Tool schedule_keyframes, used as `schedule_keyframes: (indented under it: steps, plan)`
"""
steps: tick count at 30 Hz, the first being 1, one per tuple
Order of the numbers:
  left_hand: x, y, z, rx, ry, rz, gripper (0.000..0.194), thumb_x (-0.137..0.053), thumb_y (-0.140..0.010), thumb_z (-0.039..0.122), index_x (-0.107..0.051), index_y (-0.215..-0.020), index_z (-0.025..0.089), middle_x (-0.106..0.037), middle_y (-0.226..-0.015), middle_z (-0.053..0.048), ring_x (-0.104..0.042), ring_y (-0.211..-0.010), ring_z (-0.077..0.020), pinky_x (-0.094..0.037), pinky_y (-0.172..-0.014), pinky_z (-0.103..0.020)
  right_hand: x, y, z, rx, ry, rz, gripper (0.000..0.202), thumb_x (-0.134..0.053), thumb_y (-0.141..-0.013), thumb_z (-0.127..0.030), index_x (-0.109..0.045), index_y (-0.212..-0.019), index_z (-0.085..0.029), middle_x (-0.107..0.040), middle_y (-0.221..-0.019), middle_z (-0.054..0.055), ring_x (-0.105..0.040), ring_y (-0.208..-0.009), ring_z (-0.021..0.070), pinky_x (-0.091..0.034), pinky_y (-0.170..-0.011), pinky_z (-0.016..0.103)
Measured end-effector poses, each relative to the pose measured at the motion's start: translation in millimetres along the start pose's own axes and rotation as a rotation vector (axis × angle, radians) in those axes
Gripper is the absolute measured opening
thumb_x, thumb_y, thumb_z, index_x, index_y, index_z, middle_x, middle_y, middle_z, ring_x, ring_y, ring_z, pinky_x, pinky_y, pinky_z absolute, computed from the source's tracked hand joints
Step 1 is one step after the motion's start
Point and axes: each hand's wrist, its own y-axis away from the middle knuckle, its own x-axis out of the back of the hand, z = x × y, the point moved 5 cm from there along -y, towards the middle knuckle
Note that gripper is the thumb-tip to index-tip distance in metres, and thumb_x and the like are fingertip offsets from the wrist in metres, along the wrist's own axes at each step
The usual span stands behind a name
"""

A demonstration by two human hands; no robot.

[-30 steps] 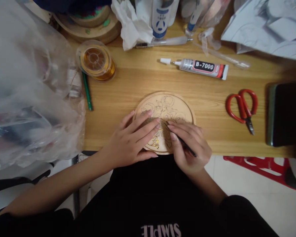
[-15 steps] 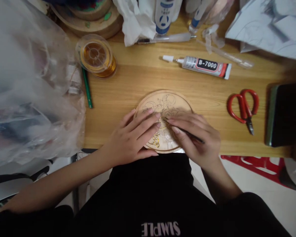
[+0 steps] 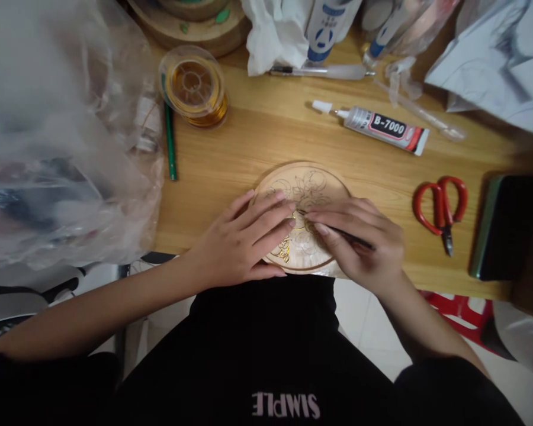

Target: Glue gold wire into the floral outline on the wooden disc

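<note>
A round, light wooden plate (image 3: 302,258) lies at the table's front edge, with fine drawn curls and flowers on its face. Bent gold wire (image 3: 283,249) follows part of the drawing at the lower left, and a small gold piece shows near the middle. My left hand (image 3: 253,239) rests flat on the plate's left side, fingers spread, thumb along the lower rim. Slim dark tweezers (image 3: 353,238) are pinched in my right hand (image 3: 368,239). Their tip meets the middle of the plate close to my left fingertips; whether it grips wire is too small to tell.
Behind the plate lie a B-7000 glue tube (image 3: 384,129) and a pen (image 3: 324,71). A spool of gold wire (image 3: 195,89) and a green pencil (image 3: 170,145) are at left, beside a plastic bag (image 3: 71,148). Red-handled cutters (image 3: 442,210) and a phone (image 3: 509,228) lie right.
The camera view has turned slightly, shifting the table items in the picture. Both hands keep nearly the same places on the plate, the tweezers' tip still at its middle.
</note>
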Motion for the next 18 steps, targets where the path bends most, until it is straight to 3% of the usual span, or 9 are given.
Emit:
schedule_keyframes:
  steps: [7,18]
  plan:
    - [-1.4,0.4,1.2,-0.024,-0.006,-0.015,0.061,-0.045,-0.098,0.059,-0.055,-0.136,0.012,-0.064,-0.135,-0.009,-0.041,-0.144,-0.0291,-0.020,-0.125,-0.047,-7.0,8.8,-6.0,-0.054,0.047,0.094,0.026,-0.064,-0.086,-0.005,-0.067,-0.105,-0.022,-0.075,-0.095,0.006,-0.071,-0.089,0.0190,-0.056,-0.078,0.037]
    - [0.9,-2.0,0.9,-0.029,-0.037,-0.017,0.060,-0.039,-0.100,0.060,-0.058,-0.133,0.013,-0.065,-0.136,-0.006,-0.046,-0.140,-0.0275,-0.019,-0.126,-0.045,-9.4,11.5,-6.3,-0.009,0.075,0.123,0.026,-0.065,-0.084,-0.004,-0.067,-0.104,-0.019,-0.076,-0.093,0.007,-0.071,-0.085,0.0178,-0.055,-0.073,0.034]
